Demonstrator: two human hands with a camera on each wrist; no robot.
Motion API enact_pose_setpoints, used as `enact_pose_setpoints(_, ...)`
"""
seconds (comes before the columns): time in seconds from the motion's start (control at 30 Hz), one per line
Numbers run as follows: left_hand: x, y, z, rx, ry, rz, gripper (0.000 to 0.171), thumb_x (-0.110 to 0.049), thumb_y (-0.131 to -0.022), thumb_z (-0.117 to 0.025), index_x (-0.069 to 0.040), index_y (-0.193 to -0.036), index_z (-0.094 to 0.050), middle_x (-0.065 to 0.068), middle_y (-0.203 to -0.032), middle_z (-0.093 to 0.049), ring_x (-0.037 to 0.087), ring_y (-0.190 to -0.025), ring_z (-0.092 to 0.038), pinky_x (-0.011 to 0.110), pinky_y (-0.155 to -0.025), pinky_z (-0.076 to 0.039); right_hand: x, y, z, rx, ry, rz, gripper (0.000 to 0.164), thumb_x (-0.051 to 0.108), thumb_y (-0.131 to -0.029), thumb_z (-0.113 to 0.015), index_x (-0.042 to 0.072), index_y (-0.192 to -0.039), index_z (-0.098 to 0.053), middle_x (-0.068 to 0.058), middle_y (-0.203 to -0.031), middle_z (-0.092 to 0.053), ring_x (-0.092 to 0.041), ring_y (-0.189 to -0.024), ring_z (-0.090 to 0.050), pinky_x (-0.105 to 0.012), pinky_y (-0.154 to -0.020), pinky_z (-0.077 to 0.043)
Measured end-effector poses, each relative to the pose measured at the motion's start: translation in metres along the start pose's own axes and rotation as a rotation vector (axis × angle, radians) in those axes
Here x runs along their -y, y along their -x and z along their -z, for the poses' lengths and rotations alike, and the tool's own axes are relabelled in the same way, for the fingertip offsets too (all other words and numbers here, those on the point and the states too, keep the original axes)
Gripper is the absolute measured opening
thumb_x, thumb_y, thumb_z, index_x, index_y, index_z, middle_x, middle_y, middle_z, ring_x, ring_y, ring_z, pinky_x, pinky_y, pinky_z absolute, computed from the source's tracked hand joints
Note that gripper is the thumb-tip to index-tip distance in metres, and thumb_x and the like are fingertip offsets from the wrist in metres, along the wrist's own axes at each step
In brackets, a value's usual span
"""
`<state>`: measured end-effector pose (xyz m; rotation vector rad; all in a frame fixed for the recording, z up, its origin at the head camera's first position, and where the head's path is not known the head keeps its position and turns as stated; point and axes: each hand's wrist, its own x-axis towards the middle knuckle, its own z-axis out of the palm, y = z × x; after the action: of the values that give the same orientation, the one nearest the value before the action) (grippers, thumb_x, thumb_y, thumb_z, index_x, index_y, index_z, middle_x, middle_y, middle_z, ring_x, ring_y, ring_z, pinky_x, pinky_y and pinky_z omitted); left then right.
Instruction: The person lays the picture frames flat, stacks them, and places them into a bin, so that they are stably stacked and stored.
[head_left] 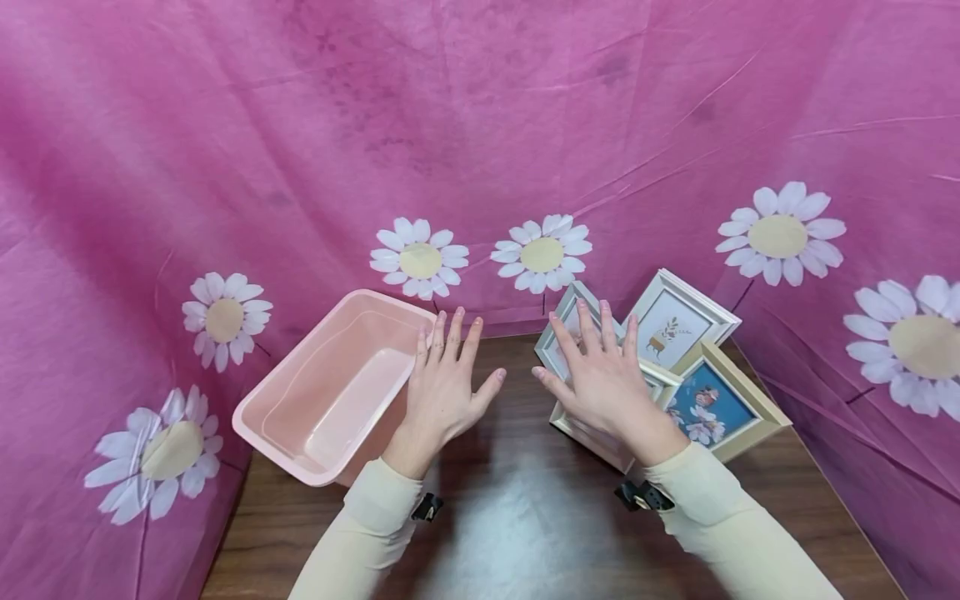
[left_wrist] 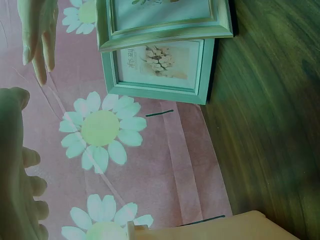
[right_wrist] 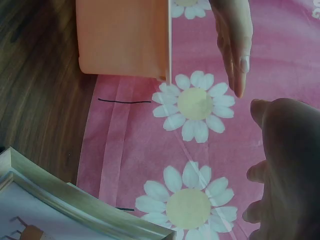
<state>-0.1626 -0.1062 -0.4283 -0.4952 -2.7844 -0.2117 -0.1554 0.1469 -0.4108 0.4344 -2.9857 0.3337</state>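
Note:
My left hand is held in the air with straight, spread fingers, beside the right rim of a pink plastic basin. Over a cluster of picture frames my right hand hovers, palm down, fingers spread, holding nothing. One frame with a blue flower picture leans at the right. Behind it stands a white frame with a potted-plant print. A grey frame is partly hidden by my right fingers, and another frame lies partly under that hand. In the left wrist view, a frame reading "free style" shows.
The things stand on a dark brown wooden table. A pink cloth with large white daisies hangs behind and on both sides. The basin sits at the left, the frames at the right, with a stretch of tabletop between them.

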Motion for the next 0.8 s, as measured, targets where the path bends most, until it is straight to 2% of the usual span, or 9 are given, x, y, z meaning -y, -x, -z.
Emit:
enact_pose_setpoints(0.2, 0.001, 0.001, -0.001, -0.019, 0.032, -0.04, 0.083, -0.061, -0.103, -0.053, -0.014, -0.169, -0.036, 0.014, -0.179, -0.029, 0.037, -0.167, -0.025, 0.056, -0.138, -0.014, -0.004, 0.004, 0.0, -0.019, -0.005, 0.006, 0.086, 0.066, -0.106, -0.05, 0.021, -0.174, -0.022, -0.026, -0.18, -0.01, -0.054, -0.166, 0.004, -0.079, -0.127, 0.012)
enact_pose_setpoints(0.4, 0.002, 0.002, 0.0, -0.038, 0.041, -0.064, 0.08, -0.059, -0.104, -0.051, -0.012, -0.168, -0.039, 0.015, -0.177, -0.032, 0.039, -0.165, -0.029, 0.057, -0.137, -0.019, -0.009, 0.009, 0.001, -0.038, -0.033, 0.003, 0.084, 0.062, -0.106, -0.053, 0.019, -0.173, -0.027, -0.026, -0.18, -0.014, -0.055, -0.165, -0.001, -0.079, -0.128, 0.008)
enact_pose_setpoints(0.67, 0.005, 0.005, 0.001, -0.098, 0.065, -0.074, 0.076, -0.054, -0.103, -0.055, -0.009, -0.164, -0.045, 0.015, -0.172, -0.043, 0.038, -0.162, -0.037, 0.053, -0.136, -0.024, -0.016, 0.014, 0.0, -0.101, -0.053, 0.024, 0.079, 0.052, -0.104, -0.061, 0.011, -0.168, -0.038, -0.029, -0.175, -0.027, -0.058, -0.163, -0.014, -0.078, -0.13, -0.002)
enact_pose_setpoints(0.8, 0.007, 0.008, 0.001, -0.142, 0.112, -0.073, 0.072, -0.049, -0.102, -0.058, -0.007, -0.16, -0.051, 0.014, -0.166, -0.052, 0.036, -0.155, -0.048, 0.05, -0.131, -0.035, -0.019, 0.015, 0.001, -0.139, -0.088, 0.03, 0.076, 0.047, -0.104, -0.064, 0.008, -0.165, -0.042, -0.029, -0.172, -0.034, -0.059, -0.16, -0.022, -0.076, -0.13, -0.01)
